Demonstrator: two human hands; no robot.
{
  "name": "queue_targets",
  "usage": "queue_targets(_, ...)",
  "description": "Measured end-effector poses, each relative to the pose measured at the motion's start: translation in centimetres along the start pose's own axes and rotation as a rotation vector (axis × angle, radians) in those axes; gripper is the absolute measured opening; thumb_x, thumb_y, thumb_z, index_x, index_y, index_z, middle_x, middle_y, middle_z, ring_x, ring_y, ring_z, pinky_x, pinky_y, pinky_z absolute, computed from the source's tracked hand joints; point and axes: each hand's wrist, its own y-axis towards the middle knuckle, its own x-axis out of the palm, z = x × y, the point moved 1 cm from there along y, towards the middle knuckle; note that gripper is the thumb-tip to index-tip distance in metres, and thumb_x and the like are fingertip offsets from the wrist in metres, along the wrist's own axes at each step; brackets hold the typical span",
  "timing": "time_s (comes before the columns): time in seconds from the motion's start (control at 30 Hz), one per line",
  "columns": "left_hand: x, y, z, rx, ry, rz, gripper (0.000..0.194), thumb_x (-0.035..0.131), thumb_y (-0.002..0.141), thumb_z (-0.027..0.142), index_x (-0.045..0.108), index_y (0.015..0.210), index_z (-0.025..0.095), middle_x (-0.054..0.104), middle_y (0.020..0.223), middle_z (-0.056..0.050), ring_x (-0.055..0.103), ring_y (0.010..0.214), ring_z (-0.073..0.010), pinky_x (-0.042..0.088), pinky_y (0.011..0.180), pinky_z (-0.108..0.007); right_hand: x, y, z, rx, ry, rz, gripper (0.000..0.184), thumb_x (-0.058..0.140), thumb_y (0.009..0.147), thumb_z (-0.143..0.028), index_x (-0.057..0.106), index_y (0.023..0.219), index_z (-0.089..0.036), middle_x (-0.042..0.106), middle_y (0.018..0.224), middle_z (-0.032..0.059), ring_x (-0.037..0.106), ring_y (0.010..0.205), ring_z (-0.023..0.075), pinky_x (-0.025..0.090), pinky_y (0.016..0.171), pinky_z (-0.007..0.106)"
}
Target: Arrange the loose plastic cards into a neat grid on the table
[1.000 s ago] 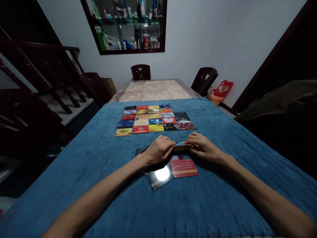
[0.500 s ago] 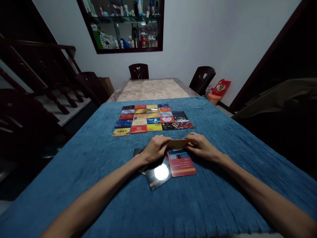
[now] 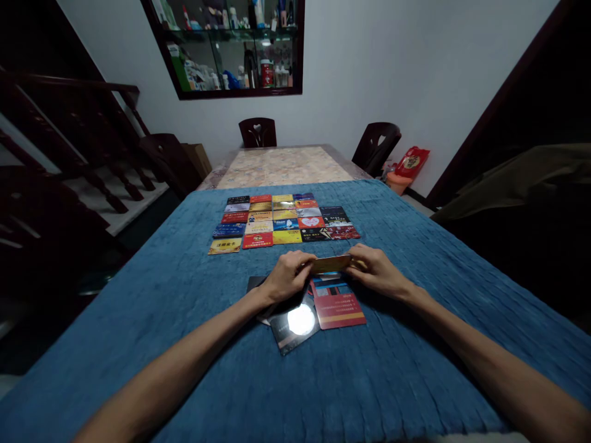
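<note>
A gold-coloured card is pinched at its two short ends, tilted steeply above the cloth. My left hand is closed on its left end, and my right hand grips the right end. Beneath them lies a loose pile: a red card with a yellow stripe, and a black card with a bright glare spot. Other cards in the pile are partly hidden by my left hand. Farther off, several cards lie flat in close rows, among them a yellow card and a card with a heart.
A blue cloth covers the near part of the table. Dark wooden chairs stand around the far end. A red bag sits on the floor at right. Shelves are set in the wall.
The gold-coloured card has tilted a little, its right end now slightly higher and more of its face showing. Both hands keep their hold, nearly in place. The laid-out cards are unchanged.
</note>
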Motion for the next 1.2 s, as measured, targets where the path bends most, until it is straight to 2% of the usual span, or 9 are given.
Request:
queue_targets(0.2,-0.2,0.0,0.1,0.004,-0.049,0.025,0.017,0.057,0.088,0.01,0.071,0.095,0.015,0.073,0.088,-0.006,0.065,0.078,-0.0164,0.052,0.074,-0.029,-0.3,0.1,-0.2,-0.035,0.045,0.065,0.005,0.059,0.084,-0.02,0.063,0.081,-0.022,0.064,0.078,0.0036,0.06,0.075,0.0199,0.048,0.065,0.033)
queue_targets(0.43,-0.3,0.0,0.3,0.017,-0.029,-0.005,0.015,0.057,0.088,0.01,0.07,0.093,0.015,0.072,0.087,-0.007,0.065,0.08,-0.0171,0.051,0.075,-0.029,-0.7,0.1,-0.8,-0.042,0.066,0.131,0.007,0.057,0.087,-0.022,0.063,0.084,-0.021,0.064,0.082,0.0043,0.062,0.079,0.0201,0.05,0.07,0.033)
queue_targets(0.6,-0.3,0.0,0.6,0.065,0.003,-0.047,0.017,0.055,0.089,0.009,0.07,0.094,0.014,0.072,0.087,-0.007,0.064,0.082,-0.0177,0.049,0.076,-0.03,-0.8,0.1,-1.1,-0.04,0.084,0.145,0.008,0.057,0.089,-0.025,0.064,0.087,-0.021,0.063,0.086,0.0048,0.062,0.08,0.0195,0.051,0.069,0.032)
queue_targets(0.77,-0.3,0.0,1.0,0.088,0.034,-0.105,0.018,0.052,0.091,0.011,0.07,0.095,0.014,0.071,0.085,-0.007,0.062,0.082,-0.0189,0.047,0.078,-0.033,-0.8,-0.1,-1.6,-0.036,0.101,0.144,0.008,0.056,0.09,-0.028,0.062,0.09,-0.023,0.066,0.091,0.006,0.063,0.085,0.0216,0.053,0.075,0.036)
queue_targets(0.93,-0.4,0.0,1.4,0.1,0.042,-0.128,0.017,0.054,0.09,0.011,0.069,0.096,0.014,0.071,0.086,-0.007,0.062,0.083,-0.0195,0.047,0.078,-0.034,-0.2,-0.4,-1.5,-0.024,0.111,0.131,0.011,0.053,0.093,-0.03,0.061,0.097,-0.023,0.068,0.092,0.0066,0.065,0.085,0.0222,0.053,0.075,0.036)
queue_targets(1.03,-0.4,0.0,1.8,0.091,0.025,-0.091,0.016,0.057,0.09,0.014,0.068,0.1,0.014,0.071,0.089,-0.008,0.062,0.082,-0.0193,0.049,0.079,-0.035,-0.1,-0.4,-1.5,-0.092,0.035,0.203,0.012,0.055,0.093,-0.03,0.062,0.099,-0.023,0.069,0.09,0.0063,0.065,0.084,0.0224,0.051,0.077,0.037)
queue_targets(1.2,-0.5,0.0,3.0,0.077,-0.06,0.056,0.021,0.062,0.088,0.018,0.066,0.109,0.014,0.072,0.091,-0.007,0.062,0.079,-0.0183,0.051,0.076,-0.034,-0.1,-0.3,-2.4,-0.211,-0.06,0.263,0.011,0.056,0.095,-0.027,0.063,0.101,-0.023,0.07,0.087,0.0068,0.063,0.082,0.022,0.049,0.076,0.037)
